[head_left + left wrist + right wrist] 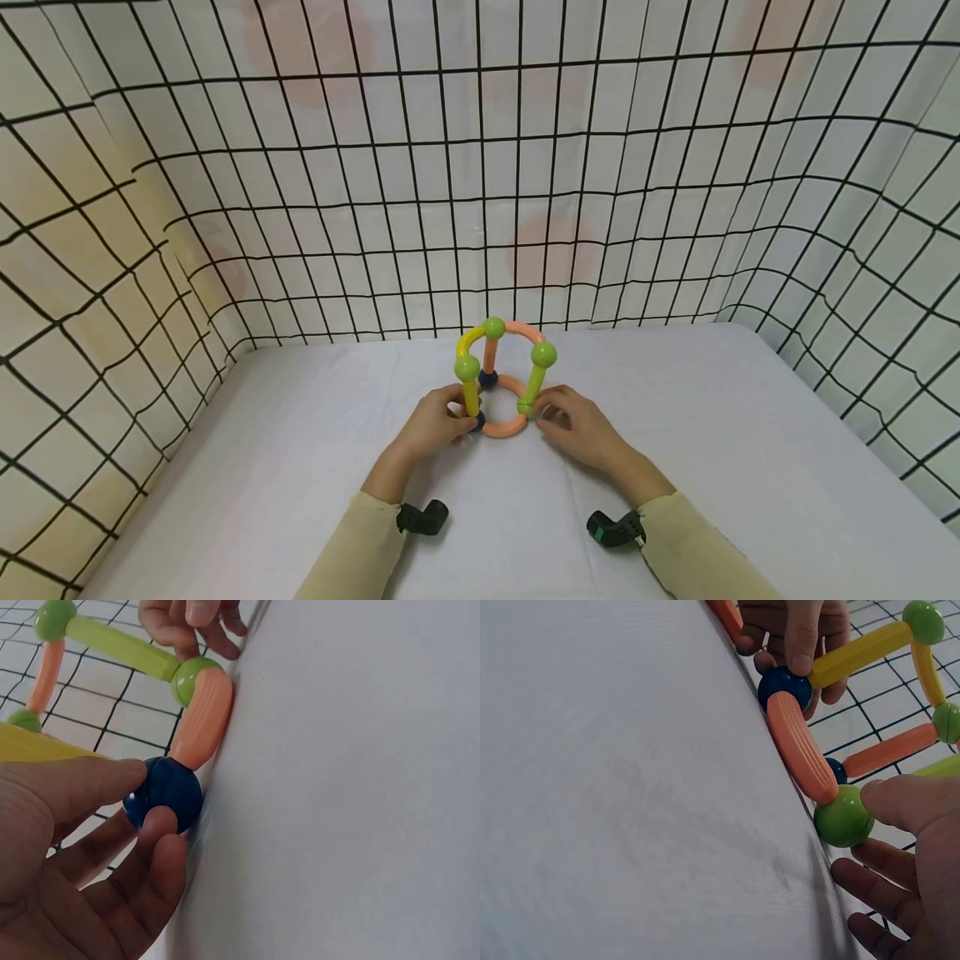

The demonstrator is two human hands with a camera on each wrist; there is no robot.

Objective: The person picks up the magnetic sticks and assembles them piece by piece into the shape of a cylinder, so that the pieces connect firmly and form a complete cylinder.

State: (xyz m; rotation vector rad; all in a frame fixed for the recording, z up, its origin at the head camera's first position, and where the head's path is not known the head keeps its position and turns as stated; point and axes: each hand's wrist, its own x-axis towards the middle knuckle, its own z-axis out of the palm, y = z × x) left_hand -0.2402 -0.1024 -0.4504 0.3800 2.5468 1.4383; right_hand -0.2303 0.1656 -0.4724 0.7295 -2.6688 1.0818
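A frame of magnetic sticks and balls stands on the table in the head view. My left hand (433,423) pinches a dark blue ball (171,793) at its base between thumb and fingers. Opposite, my right hand (581,429) has its thumb and a finger on a green base ball (843,817). A curved orange stick (801,746) links these two balls. From the blue ball rises a yellow stick (862,654); a light green stick (535,383) stands over the green one. Green balls (543,355) and curved sticks (471,337) form the top.
White cloth covers the table (300,467) around the frame. Behind it and along both sides runs a black wire grid (480,200) before pale sheeting. Each wrist carries a small black camera (426,518).
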